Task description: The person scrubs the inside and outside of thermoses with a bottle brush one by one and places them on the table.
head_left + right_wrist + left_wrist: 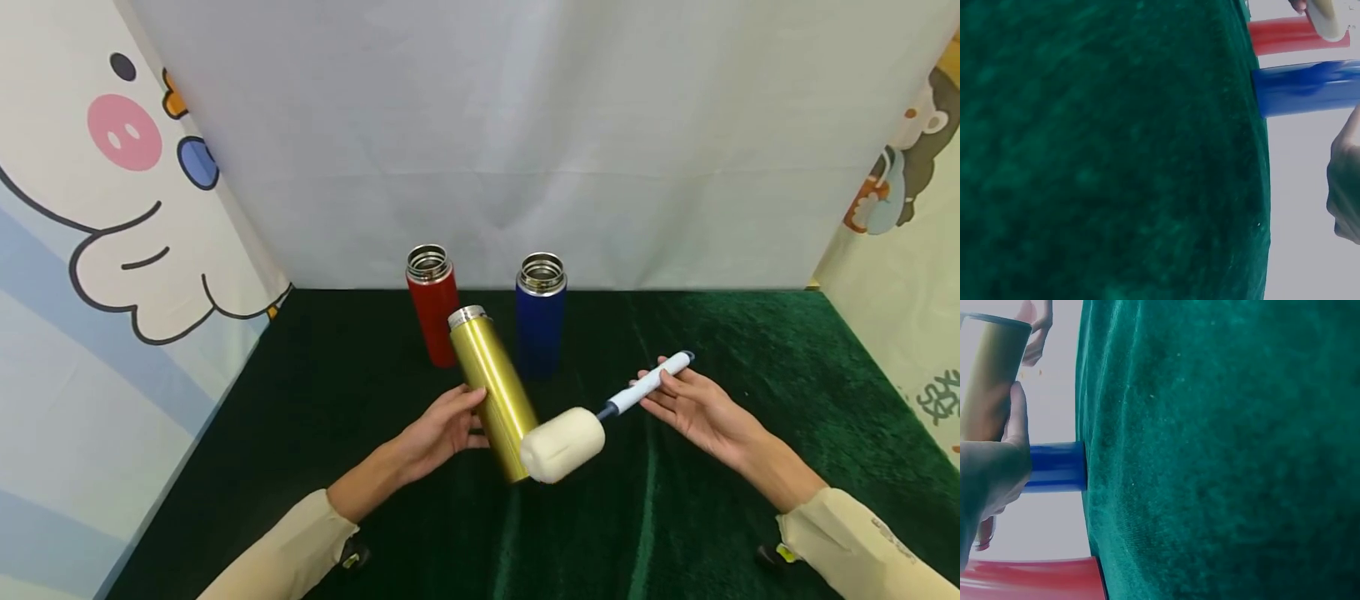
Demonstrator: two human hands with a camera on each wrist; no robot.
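Observation:
My left hand (442, 429) grips a yellow thermos flask (491, 387) round its middle, tilted with its steel mouth up and to the left. In the left wrist view the flask's lower body (994, 375) shows above the thumb. My right hand (697, 412) holds a bottle brush by its pale blue handle (648, 385), between thumb and fingers. The brush's cream sponge head (562, 444) points down-left and overlaps the flask's base in the head view. Only part of the right hand (1345, 181) shows at the right wrist view's edge.
Behind the yellow flask stand an uncapped red flask (435, 312) and an uncapped blue flask (540, 325), both upright. They rest on a dark green cloth-covered table (337, 358). A white curtain (600, 142) hangs along the back, with printed cartoon panels on both sides.

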